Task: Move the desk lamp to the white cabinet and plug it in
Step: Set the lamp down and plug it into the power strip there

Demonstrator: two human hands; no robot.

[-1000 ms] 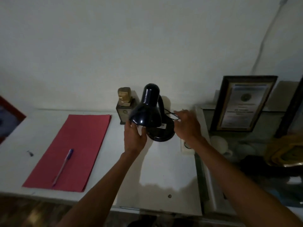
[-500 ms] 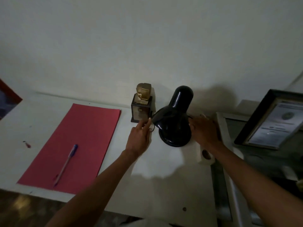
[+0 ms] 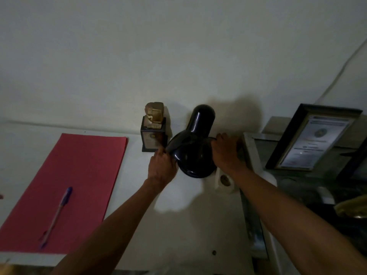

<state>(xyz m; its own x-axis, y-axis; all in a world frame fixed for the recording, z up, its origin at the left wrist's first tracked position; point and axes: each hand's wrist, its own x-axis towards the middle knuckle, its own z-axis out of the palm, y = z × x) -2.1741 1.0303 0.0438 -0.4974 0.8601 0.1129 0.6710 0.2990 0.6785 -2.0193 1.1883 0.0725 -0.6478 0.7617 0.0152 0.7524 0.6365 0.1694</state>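
A glossy black desk lamp (image 3: pixel 195 147) stands on the white cabinet top (image 3: pixel 188 225) near the wall, with its shade tipped down to the left. My left hand (image 3: pixel 161 167) pinches the lower left rim of the shade. On the lamp's right side, my right hand (image 3: pixel 225 153) is curled, and a thin black cord (image 3: pixel 211 137) runs into its fingers. A white socket block (image 3: pixel 224 180) lies on the top just below the lamp's base, under my right wrist. The plug is hidden.
A small gold trophy on a dark base (image 3: pixel 154 128) stands just left of the lamp. A red folder (image 3: pixel 69 185) with a purple pen (image 3: pixel 57 213) lies at the left. At the right, a framed certificate (image 3: pixel 313 139) leans over a glass-topped case (image 3: pixel 252 151).
My left hand has slid from under the shade to its left rim. My right hand has moved in closer behind the lamp. The view has shifted left, then back right.
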